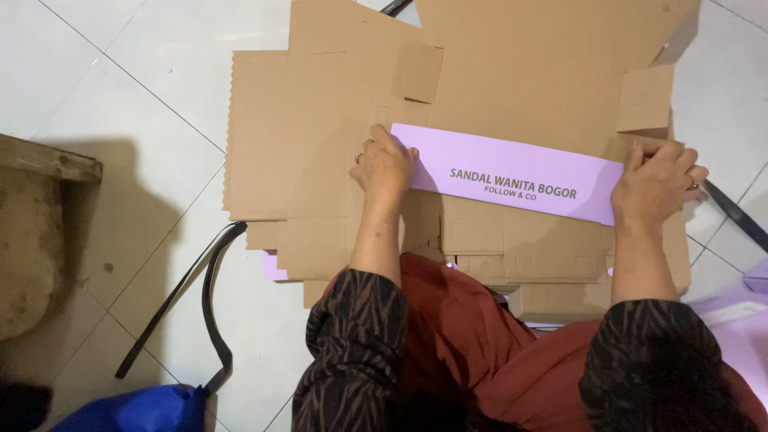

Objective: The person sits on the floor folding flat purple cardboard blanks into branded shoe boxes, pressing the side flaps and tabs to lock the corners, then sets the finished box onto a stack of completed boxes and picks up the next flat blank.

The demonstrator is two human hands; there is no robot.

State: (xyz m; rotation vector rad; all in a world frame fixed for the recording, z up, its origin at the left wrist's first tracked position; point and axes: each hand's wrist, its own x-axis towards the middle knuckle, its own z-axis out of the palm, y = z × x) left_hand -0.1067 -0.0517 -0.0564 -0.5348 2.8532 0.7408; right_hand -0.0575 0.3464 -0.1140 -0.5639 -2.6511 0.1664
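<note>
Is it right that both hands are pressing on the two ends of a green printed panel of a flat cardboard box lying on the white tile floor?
Not quite: the panel is lilac, not green. The head view shows the left hand and right hand at its two ends, on the flat cardboard box lying on the white tile floor.

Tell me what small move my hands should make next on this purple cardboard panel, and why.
Probably press the purple panel further over along its crease. The left hand and right hand each pin one end of it, it stands partly raised over the flat brown cardboard sheet, and nothing blocks it.
</note>
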